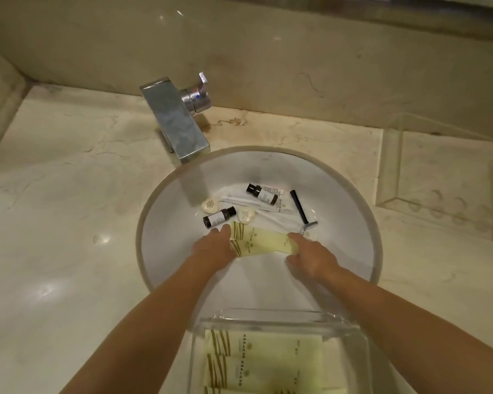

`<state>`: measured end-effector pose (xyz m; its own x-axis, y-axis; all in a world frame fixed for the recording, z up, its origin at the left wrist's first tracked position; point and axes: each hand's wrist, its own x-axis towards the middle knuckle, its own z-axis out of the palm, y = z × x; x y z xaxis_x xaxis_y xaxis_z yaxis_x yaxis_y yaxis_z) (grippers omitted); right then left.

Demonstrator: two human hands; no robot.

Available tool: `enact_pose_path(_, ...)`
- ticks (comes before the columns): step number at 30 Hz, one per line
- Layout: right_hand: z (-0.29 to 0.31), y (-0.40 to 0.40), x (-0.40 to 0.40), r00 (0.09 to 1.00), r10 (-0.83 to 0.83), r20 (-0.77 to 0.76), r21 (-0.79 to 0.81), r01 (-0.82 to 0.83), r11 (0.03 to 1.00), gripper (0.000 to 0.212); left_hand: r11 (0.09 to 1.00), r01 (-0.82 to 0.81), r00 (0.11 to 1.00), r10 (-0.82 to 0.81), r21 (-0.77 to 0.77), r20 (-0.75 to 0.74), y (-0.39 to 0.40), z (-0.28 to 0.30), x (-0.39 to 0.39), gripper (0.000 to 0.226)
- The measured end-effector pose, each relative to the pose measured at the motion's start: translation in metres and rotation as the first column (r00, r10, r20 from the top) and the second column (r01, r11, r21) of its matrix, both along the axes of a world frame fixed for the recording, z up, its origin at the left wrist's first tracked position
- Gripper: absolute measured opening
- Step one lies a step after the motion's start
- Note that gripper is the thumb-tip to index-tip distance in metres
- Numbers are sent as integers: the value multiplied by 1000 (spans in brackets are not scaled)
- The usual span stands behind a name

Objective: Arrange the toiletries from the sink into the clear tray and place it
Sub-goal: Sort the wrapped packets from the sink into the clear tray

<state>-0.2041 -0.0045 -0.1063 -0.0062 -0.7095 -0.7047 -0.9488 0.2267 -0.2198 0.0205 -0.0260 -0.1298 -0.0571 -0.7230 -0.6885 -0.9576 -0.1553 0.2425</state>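
Broadly, the pale veined marble counter [69,223] carries a round white basin sink [165,251] under a square chrome tap [177,120], and the clear glass tray [350,325] sits on the sink's near rim, close to the person. Three pale yellow-green sachets with olive stripes [265,362] already lie flat in the tray, so the transfer looks partly done.

Now both hands are down in the sink on a matching pair of pale yellow-green striped packets [259,243]. The left hand [211,251] presses their striped end with fairly straight fingers [225,230]; the right hand [308,255] is at the plain end, fingers curling at its edge, though whether they truly pinch it I cannot tell.

My judgement: the next move calls for lifting the pair together and laying it flat beside the sachets in the tray.

Left in the sink are a white sachet [239,199], two small dark brown bottles with white labels [219,217] [262,193], a black-handled razor [299,207] and two cream oval soaps [209,205] [246,215].

Writing runs along the packets and labels, but it is too small and blurred to read; no brand can be made out.
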Motion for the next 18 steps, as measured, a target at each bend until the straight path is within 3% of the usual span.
enact_pose_path(6,-14,-10,6,992,17,-123,-117,-31,993,32,996,79,996,-80,34,35,-5,-10,-2,58)
enact_pose_path(12,-15,-8,3,992,38,-124,-150,-57,987,24,996,83,996,-83,30,25,-7,-9,-6,63)
enact_pose_path(18,-6,-1,-2,979,153,-138,-239,-183,954,21,990,127,990,-130,54,54,-6,-10,-12,63)
